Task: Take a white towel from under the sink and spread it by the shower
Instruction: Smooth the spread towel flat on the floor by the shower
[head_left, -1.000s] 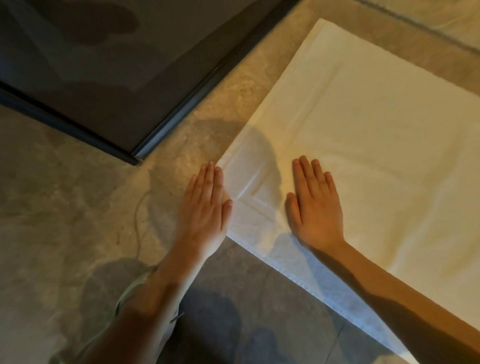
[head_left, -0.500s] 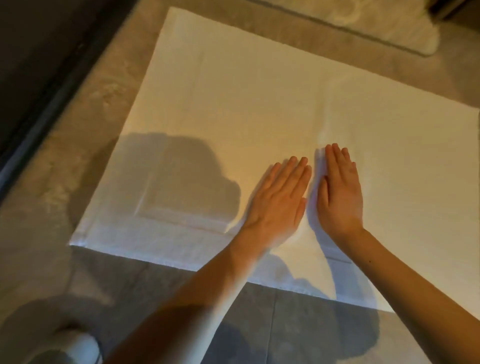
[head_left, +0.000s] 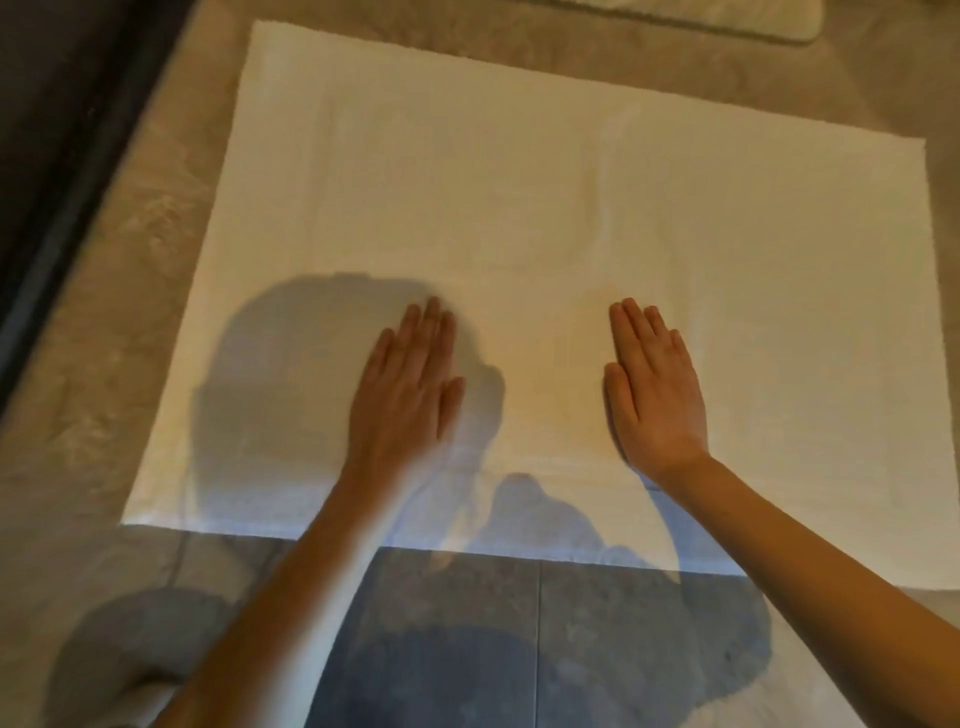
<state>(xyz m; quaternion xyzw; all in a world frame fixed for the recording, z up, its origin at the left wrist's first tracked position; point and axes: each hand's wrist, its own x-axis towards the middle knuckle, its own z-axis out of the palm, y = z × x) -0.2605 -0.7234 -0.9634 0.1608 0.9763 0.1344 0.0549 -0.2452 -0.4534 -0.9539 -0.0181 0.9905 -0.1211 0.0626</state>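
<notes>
While flat, rectangular white towel (head_left: 519, 208) covers mottled stone floor (head_left: 104, 338).

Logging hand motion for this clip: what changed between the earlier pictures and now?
Both hands slid apart across the white towel: the left hand went leftward, the right hand rightward. Nothing was gripped or released. Both palms stay flat, and the towel stays spread on the floor.

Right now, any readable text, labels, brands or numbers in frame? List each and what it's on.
None readable.
white towel: plain, no label or print visible.
floor tiles: no markings.
Pale mat at top edge: no text.
Dark shower frame: no sign.
left hand and right hand: flat on the towel, nothing written.
</notes>
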